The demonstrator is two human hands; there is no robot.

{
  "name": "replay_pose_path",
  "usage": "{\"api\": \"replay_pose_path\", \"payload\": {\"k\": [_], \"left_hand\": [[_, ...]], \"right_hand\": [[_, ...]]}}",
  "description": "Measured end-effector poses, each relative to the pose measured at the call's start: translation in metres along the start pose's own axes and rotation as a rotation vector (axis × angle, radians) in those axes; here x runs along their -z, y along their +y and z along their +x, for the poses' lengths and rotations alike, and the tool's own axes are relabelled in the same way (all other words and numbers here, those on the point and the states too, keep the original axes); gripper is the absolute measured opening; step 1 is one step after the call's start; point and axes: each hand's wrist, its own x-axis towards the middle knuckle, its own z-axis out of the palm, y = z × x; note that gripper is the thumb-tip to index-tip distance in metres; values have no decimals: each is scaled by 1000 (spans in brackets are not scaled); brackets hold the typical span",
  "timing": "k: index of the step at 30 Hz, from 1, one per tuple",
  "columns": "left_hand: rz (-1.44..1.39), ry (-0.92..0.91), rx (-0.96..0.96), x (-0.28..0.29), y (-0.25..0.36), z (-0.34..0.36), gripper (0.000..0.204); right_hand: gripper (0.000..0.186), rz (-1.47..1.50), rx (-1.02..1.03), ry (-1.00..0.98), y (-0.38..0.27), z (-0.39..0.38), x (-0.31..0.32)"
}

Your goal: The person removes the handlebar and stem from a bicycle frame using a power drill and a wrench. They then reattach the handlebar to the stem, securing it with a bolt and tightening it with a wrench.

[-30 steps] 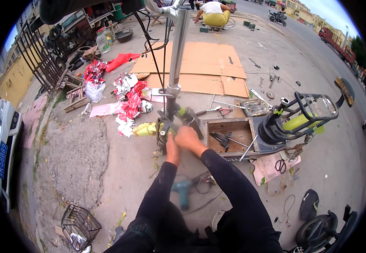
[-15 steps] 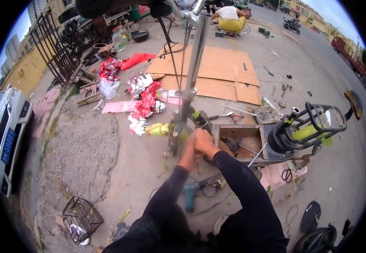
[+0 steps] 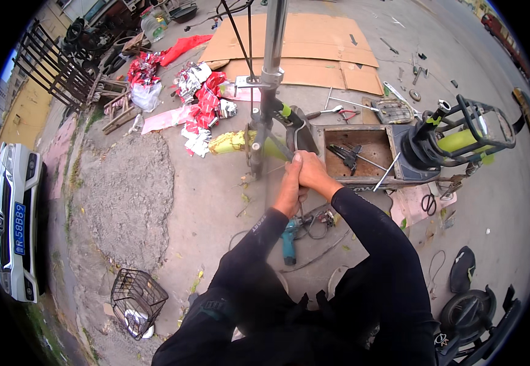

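Both my hands are closed together around the near end of a grey metal bar (image 3: 281, 147), just in front of an electric bike's front frame. My left hand (image 3: 288, 190) is the nearer one; my right hand (image 3: 315, 173) overlaps it from the right. The bar slants up and left toward the fork (image 3: 257, 143) below the chrome steering post (image 3: 275, 43); what its far end meets I cannot make out. Right of my hands lies the bike's open floor box (image 3: 374, 146), holding a black metal tool (image 3: 345, 157) and a T-handled rod.
A teal power drill (image 3: 289, 242) with its cable lies on the ground below my hands. Pliers (image 3: 347, 114) and other tools lie beyond the box. Cardboard sheets (image 3: 313, 39) cover the ground ahead. At left are red-and-white wrappings (image 3: 207, 104), a wire basket (image 3: 138, 302) and a parked car (image 3: 18, 222).
The view has tilted downward, so the bike sits higher in the picture. My hands, blurred before, have come slightly nearer to me from the fork, and the bar shows more clearly.
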Motion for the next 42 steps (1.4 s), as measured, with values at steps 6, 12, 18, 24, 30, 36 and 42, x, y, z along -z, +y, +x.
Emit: {"api": "replay_pose_path", "payload": {"k": [6, 12, 18, 24, 30, 36, 42], "left_hand": [[601, 47, -104, -2, -31, 9, 76], [882, 538, -916, 1, 61, 37, 28], [885, 793, -822, -7, 93, 90, 36], [749, 607, -873, 21, 91, 112, 22], [305, 306, -580, -1, 108, 85, 19], [543, 494, -556, 4, 120, 75, 36], [854, 643, -684, 4, 129, 59, 36]], "right_hand": [[36, 240, -278, -122, 48, -38, 16], [26, 1027, -555, -149, 58, -40, 10], [27, 1269, -551, -72, 9, -31, -26], [29, 1699, -458, -172, -8, -30, -53], [29, 1786, -379, -377, 15, -14, -63], [32, 1739, -232, -421, 13, 12, -63], [44, 1693, -169, -543, -1, 11, -80]]}}
